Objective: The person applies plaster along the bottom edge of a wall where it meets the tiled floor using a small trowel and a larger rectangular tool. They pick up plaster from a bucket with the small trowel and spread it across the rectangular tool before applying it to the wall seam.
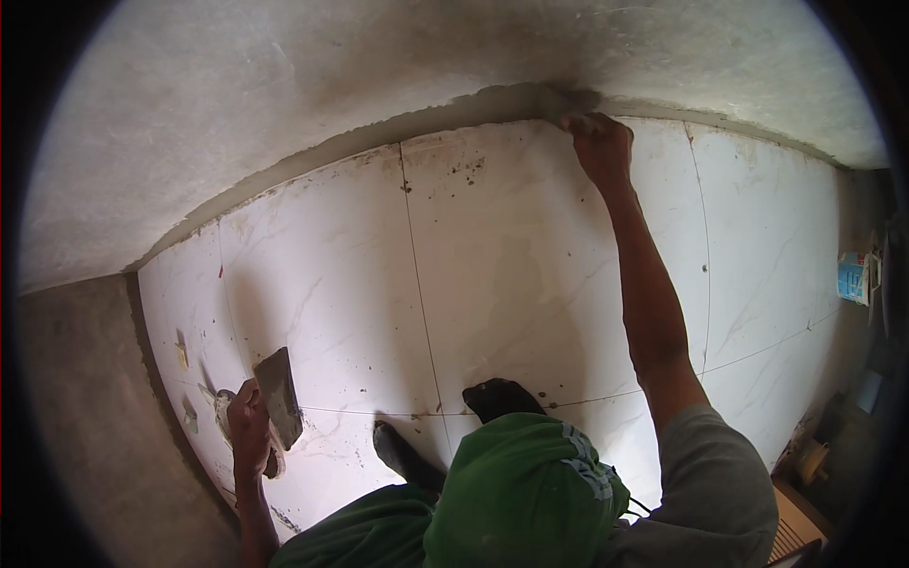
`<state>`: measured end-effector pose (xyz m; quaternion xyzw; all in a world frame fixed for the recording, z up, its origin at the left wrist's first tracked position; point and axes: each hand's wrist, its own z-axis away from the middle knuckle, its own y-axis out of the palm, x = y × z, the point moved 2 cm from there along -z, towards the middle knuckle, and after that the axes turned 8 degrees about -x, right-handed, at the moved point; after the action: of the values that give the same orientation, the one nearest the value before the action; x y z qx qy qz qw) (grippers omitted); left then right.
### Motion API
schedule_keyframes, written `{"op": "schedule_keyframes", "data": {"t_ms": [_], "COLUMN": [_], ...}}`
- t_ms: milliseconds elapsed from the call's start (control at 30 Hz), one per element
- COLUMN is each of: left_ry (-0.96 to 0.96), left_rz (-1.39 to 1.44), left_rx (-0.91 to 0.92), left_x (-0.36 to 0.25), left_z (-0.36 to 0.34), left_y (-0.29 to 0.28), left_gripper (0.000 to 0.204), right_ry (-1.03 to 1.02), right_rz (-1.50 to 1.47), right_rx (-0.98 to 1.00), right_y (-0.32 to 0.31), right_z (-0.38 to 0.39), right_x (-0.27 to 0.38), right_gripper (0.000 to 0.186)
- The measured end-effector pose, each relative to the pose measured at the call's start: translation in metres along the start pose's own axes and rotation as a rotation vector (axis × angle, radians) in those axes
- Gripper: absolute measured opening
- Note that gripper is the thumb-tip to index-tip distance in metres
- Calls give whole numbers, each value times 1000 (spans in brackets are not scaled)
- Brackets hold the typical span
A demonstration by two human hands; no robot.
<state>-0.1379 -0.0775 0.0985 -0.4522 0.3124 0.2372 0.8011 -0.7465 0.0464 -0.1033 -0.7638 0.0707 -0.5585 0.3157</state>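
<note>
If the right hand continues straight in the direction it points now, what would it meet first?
Probably the grey band at the foot of the wall, just beyond the right hand; depth is unclear.

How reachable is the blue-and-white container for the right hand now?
Probably no, not without a step: the right hand is by the wall, the container far right, though nothing visible blocks between.

Extends right arm (653, 284) far forward, bent only slightly at the elbow (663, 358); curls right hand (603, 149) at its far end. Holds left forearm (254, 516) low, at lower left of view, with left hand (249, 421) drawn into a fist-like grip.
</note>
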Motion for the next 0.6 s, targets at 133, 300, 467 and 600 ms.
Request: {"op": "schedule_keyframes", "data": {"t_ms": [133, 300, 467, 600], "left_ry": [3, 47, 26, 5], "left_rz": [2, -78, -78, -57], "left_rx": [24, 65, 23, 28], "left_x": [11, 1, 8, 9], "left_z": [1, -2, 1, -3], "left_y": [1, 8, 1, 1], "left_gripper": [29, 29, 30, 30], "right_ry": [-173, -338, -268, -209], "right_rz": [-115, -89, 149, 21], "right_rx": [-30, 3, -102, -175], "right_y": [38, 90, 72, 16], "right_z": [36, 38, 15, 0], "right_x": [2, 46, 37, -3], "right_gripper": [24, 26, 26, 24]}}
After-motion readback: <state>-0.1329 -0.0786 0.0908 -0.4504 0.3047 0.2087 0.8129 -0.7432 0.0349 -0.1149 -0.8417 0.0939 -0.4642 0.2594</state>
